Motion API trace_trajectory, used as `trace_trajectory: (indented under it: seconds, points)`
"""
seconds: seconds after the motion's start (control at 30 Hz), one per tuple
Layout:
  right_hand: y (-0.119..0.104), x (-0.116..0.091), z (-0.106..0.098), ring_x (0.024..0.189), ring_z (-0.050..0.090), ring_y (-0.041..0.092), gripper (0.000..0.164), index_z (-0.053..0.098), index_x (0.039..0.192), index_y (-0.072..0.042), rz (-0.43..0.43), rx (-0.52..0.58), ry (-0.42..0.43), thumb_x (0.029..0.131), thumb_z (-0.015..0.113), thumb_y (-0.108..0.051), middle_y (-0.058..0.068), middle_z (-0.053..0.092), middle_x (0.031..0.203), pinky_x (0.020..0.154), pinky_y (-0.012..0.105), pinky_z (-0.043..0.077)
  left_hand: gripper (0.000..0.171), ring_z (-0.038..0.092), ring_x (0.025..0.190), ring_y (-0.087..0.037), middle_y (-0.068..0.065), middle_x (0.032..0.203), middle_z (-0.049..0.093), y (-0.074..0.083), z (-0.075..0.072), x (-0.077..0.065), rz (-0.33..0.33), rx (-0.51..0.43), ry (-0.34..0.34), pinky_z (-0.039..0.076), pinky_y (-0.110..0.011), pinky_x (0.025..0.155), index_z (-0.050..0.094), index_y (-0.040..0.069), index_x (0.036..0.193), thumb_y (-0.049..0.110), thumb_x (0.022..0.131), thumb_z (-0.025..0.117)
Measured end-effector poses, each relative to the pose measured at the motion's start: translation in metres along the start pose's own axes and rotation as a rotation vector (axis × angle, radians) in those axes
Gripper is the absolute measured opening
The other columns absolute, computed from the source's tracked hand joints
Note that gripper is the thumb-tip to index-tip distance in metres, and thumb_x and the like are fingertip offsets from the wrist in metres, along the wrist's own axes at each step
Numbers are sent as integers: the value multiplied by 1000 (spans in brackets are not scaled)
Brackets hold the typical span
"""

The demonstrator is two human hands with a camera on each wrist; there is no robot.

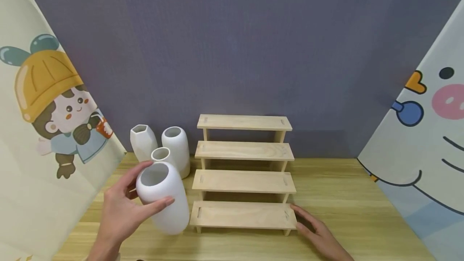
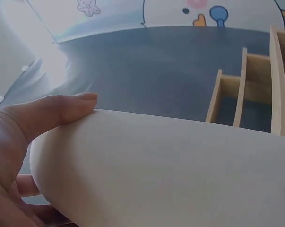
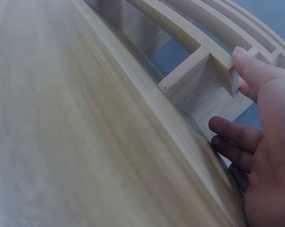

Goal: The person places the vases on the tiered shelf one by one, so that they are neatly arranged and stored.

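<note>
My left hand [image 1: 121, 206] grips a smooth white vase [image 1: 170, 212], thumb on its near side and fingers around the far side of the rim. It is tilted, its dark opening toward me, and hangs left of a stepped wooden rack [image 1: 244, 214]. The left wrist view shows the pale side of this vase [image 2: 170, 165] close up under the thumb. My right hand [image 1: 319, 235] holds the right end of the rack's lowest board between thumb and index finger. In the right wrist view its other fingers [image 3: 234, 137] hang loosely below the board.
Behind the held vase stand a faceted white vase [image 1: 143, 144], a tall rounded one [image 1: 179, 148] and a small one [image 1: 161, 154], partly hidden. A dark blue-grey backdrop [image 1: 232, 51] rises behind the wood-grain table [image 1: 337, 196]. Cartoon-printed panels flank both sides.
</note>
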State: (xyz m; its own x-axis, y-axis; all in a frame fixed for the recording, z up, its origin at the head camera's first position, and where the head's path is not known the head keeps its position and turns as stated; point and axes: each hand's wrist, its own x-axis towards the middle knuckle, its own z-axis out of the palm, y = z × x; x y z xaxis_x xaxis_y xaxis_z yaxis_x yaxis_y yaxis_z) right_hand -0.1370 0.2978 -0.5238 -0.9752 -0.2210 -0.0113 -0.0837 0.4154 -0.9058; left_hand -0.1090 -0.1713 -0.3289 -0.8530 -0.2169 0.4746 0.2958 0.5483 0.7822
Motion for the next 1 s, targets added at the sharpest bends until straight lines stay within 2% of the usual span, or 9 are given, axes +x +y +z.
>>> trace_trajectory:
  seconds: [0.17,0.33,0.5,0.63,0.77,1.0]
  points:
    - [-2,-1,0,126,36,-23,49,40,154,-21,20,14,-30,106,49,-25,5,35,161,99,10,42,86,64,80,3,15,101,68,6,10,-1,39,-35,-27,52,-11,69,67,19,127,10,48,100]
    - [-2,-1,0,126,35,-24,49,39,154,-20,18,14,-35,106,49,-25,12,31,163,99,11,41,87,65,82,0,5,103,70,16,20,-1,53,-50,-60,53,-14,71,66,22,127,13,48,101]
    - [-2,0,0,126,36,-23,49,41,153,-22,42,23,-16,106,50,-25,12,32,163,99,12,42,83,66,82,-1,-5,102,72,24,33,2,100,-108,-116,56,-17,70,66,16,126,12,50,99]
    - [0,1,1,126,37,-22,48,40,153,-23,42,31,-20,106,49,-25,12,32,163,99,12,42,82,67,83,-1,-7,102,73,25,45,2,139,-155,-155,58,-19,70,65,10,125,11,51,99]
    - [3,1,1,127,36,-21,49,39,154,-20,12,13,-19,106,48,-24,14,32,163,98,12,42,83,67,84,-2,-6,102,73,27,57,3,168,-185,-193,59,-23,70,65,10,127,13,52,99]
    - [6,2,0,127,34,-24,47,42,152,-27,64,4,8,105,50,-28,4,36,162,101,12,41,83,69,87,-8,-4,106,74,36,81,4,176,-236,-253,60,-27,71,64,13,128,18,53,99]
